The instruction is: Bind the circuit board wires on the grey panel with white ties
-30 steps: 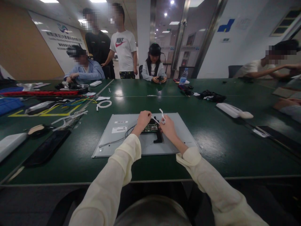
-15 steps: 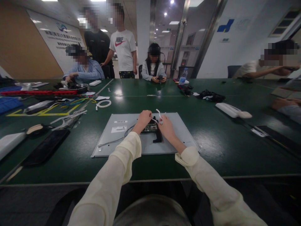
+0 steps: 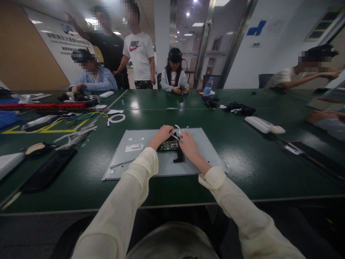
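Observation:
A flat grey metal panel (image 3: 207,151) lies on the green table in front of me. On it sit a green circuit board (image 3: 169,145) and a black bracket (image 3: 178,157). Over the board, my left hand (image 3: 163,135) pinches a thin white strip (image 3: 175,136). The strip runs across to my right hand (image 3: 188,144), whose closed fingers also grip it, with loose white ends sticking up above them. My fingertips hide part of the strip and the board's far edge. A grey cable (image 3: 122,164) trails to the panel's left, partly behind my sleeve.
A white coil (image 3: 117,118) lies beyond the panel. To the left are a dark flat slab (image 3: 50,171), white strips (image 3: 72,138) and coloured wires. A white device (image 3: 261,125) and black gear (image 3: 239,108) lie to the right. Several people are around the table.
The white strip's loose ends above my right hand have changed shape and now spread apart. My hands stay close together over the board. Across the table, a standing person has raised an arm.

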